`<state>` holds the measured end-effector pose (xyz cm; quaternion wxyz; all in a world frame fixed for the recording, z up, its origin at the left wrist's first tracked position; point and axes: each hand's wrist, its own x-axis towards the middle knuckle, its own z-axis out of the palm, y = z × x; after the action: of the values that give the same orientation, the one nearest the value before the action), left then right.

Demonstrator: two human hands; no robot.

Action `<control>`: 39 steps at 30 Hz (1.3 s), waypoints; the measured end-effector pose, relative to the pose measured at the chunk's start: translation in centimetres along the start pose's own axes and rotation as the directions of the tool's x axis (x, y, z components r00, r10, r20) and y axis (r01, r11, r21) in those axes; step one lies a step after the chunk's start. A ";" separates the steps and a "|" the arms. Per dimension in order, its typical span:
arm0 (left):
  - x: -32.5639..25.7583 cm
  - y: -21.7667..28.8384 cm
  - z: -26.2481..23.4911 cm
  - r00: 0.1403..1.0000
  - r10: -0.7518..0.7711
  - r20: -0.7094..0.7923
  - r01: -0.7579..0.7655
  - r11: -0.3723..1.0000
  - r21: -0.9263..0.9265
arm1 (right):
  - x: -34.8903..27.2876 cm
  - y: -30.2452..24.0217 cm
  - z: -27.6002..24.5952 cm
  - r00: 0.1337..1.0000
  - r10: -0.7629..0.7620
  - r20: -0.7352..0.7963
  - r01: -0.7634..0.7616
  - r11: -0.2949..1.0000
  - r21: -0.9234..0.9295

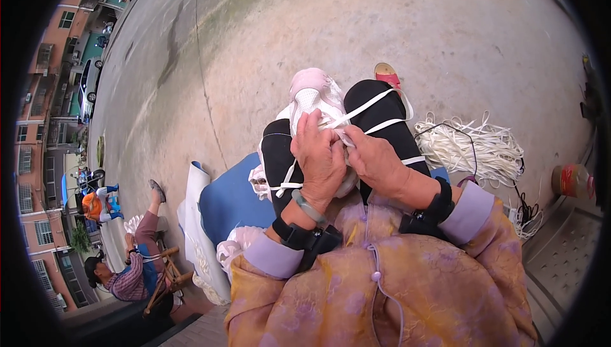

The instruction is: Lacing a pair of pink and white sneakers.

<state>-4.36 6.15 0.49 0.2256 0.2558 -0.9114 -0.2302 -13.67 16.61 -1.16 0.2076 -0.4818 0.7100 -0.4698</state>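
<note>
A pale pink and white sneaker (310, 89) rests between my knees, toe pointing away from me. My left hand (318, 159) is closed on the shoe near its opening, its fingers over the lacing area. My right hand (380, 167) pinches beside it, thumb and fingers closed on a white shoelace (389, 122) that loops over my right knee and back to the shoe. The fingertips of both hands meet, so the exact spot they grip is partly hidden. Another stretch of white lace hangs across my left thigh.
A heap of white laces (474, 150) lies on the concrete at right, near a plastic jar (565, 180). At left are a blue sheet (230, 188), a white sack (193, 210) and more pink shoes (237, 249). Farther left, a seated person (133, 277) is beside a wooden chair.
</note>
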 end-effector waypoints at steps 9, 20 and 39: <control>-1.8 0.8 -7.3 0.959 0.183 0.215 -0.230 0.949 0.215 | -0.7 -0.5 -0.7 0.998 -0.048 0.037 0.053 0.989 -0.140; -14.3 -15.4 -16.5 0.949 -0.314 -0.004 0.261 0.781 0.567 | -0.5 -1.1 -2.2 0.991 0.125 0.049 -0.130 0.984 0.120; -2.2 -5.1 -5.8 0.997 -0.035 0.071 0.050 0.976 -0.212 | 3.1 0.4 -1.8 0.898 0.413 0.149 -0.435 0.881 0.183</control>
<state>2.22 1.74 1.68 0.2162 0.2416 -0.8828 -0.3400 -16.64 14.76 -0.20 0.3928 -0.3139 0.7322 -0.4594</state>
